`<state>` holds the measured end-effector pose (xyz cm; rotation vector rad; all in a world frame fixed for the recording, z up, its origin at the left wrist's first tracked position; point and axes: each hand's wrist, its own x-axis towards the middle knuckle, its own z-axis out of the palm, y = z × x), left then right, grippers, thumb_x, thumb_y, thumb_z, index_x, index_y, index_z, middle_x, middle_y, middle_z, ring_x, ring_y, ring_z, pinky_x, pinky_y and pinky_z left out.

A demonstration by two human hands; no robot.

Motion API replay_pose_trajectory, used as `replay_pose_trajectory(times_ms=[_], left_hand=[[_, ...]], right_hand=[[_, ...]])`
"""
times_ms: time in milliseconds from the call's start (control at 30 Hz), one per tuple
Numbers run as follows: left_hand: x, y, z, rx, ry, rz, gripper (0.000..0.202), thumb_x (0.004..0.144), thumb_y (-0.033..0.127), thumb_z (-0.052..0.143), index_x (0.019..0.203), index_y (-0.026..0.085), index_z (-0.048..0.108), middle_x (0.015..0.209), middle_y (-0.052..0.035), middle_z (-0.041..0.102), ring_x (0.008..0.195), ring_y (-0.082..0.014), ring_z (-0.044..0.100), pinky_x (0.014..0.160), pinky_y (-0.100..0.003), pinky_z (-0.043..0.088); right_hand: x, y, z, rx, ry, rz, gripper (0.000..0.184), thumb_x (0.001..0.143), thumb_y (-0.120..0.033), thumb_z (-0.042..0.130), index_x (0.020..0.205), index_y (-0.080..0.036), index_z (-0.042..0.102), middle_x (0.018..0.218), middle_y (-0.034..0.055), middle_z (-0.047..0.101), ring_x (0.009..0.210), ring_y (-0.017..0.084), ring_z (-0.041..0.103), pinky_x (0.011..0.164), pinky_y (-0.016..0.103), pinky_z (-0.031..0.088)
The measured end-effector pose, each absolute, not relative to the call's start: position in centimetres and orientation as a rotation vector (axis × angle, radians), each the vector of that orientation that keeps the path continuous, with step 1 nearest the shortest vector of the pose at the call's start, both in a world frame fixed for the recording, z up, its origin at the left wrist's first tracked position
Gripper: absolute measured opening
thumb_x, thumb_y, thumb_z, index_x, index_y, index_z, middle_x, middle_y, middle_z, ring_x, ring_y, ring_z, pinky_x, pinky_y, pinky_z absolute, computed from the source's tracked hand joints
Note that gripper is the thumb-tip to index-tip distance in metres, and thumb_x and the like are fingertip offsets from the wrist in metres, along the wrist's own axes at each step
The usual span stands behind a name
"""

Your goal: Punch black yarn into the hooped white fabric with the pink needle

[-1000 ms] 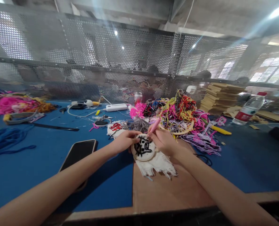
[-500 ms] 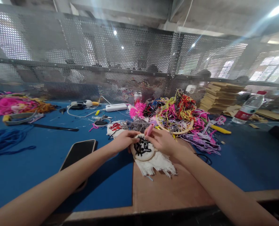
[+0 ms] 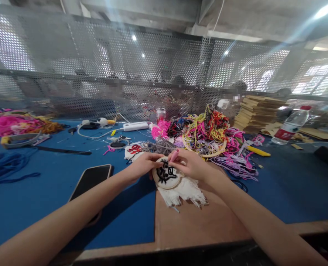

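Between my hands is a small round embroidery hoop [image 3: 160, 181], its white cloth worked with thick black yarn lines. The frayed white edge of the cloth [image 3: 184, 193] spreads below it over bare wood. My left hand [image 3: 144, 165] grips the hoop's upper left rim, the fingers partly hidden behind it. In my right hand [image 3: 190, 164] a pink punch needle [image 3: 174, 155] is pinched, its lower end at the upper part of the cloth. The needle tip is too small to make out. A second white cloth piece with red stitching [image 3: 133, 149] lies just beyond my left hand.
A tangled heap of coloured yarn [image 3: 205, 129] lies behind my hands, with a yellow-handled tool [image 3: 258, 150] beside it. A phone [image 3: 93, 181] rests left. Scissors [image 3: 119, 142], a power strip [image 3: 136, 126], blue yarn [image 3: 9, 166], a bottle [image 3: 291, 125] and stacked brown paper [image 3: 256, 112] stand around.
The pink punch needle has tilted and dropped slightly against the cloth with my right hand. My left hand keeps its hold on the hoop. The whole view has shifted a little.
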<state>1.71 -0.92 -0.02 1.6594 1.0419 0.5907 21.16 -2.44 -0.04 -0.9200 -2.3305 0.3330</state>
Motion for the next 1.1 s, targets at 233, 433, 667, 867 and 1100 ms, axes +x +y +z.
replay_pose_trajectory(times_ms=[233,433,667,867,1100], left_hand=[[1.7,-1.0,0.4,1.666,1.011,0.575,0.041,0.071,0.023,0.055,0.111,0.016,0.059,0.079,-0.0044,0.065,0.048,-0.0085,0.050,0.040,-0.018,0.042],[1.8,-1.2,0.8,1.646,1.020,0.561,0.042,0.070,0.024,0.056,0.111,0.017,0.059,0.076,-0.0037,0.064,0.049,-0.0089,0.050,0.041,-0.018,0.041],[1.7,-1.4,1.0,1.667,0.974,0.537,0.038,0.072,0.028,0.055,0.109,0.018,0.060,0.075,-0.0030,0.062,0.053,-0.0098,0.050,0.043,-0.018,0.041],[1.5,-0.9,0.4,1.668,0.997,0.549,0.040,0.070,0.027,0.057,0.109,0.016,0.060,0.074,-0.0032,0.062,0.052,-0.0098,0.050,0.043,-0.019,0.041],[1.5,-0.6,0.0,1.663,1.043,0.557,0.037,0.069,0.024,0.058,0.104,0.016,0.062,0.072,-0.0025,0.064,0.052,-0.0095,0.050,0.043,-0.018,0.039]], right_hand=[[21.3,-2.4,-0.1,-0.906,-2.369,0.256,0.013,0.083,-0.030,0.050,0.078,-0.018,0.054,0.082,0.0028,0.059,0.072,0.012,0.053,0.067,0.023,0.039],[21.3,-2.3,-0.1,-0.914,-2.368,0.243,0.014,0.083,-0.030,0.050,0.079,-0.018,0.054,0.081,0.0024,0.058,0.072,0.012,0.052,0.066,0.023,0.038],[21.3,-2.2,-0.3,-0.950,-2.497,0.055,0.018,0.083,-0.027,0.049,0.071,-0.016,0.056,0.076,0.0031,0.056,0.066,0.012,0.051,0.057,0.021,0.033],[20.9,-2.2,-0.8,-1.119,-2.364,0.113,0.022,0.087,-0.034,0.042,0.088,-0.018,0.057,0.080,0.0043,0.063,0.069,0.015,0.057,0.061,0.024,0.035],[20.9,-2.1,-0.7,-1.213,-2.252,0.274,0.024,0.090,-0.031,0.032,0.093,-0.015,0.050,0.079,0.0076,0.063,0.073,0.018,0.059,0.064,0.026,0.038]])
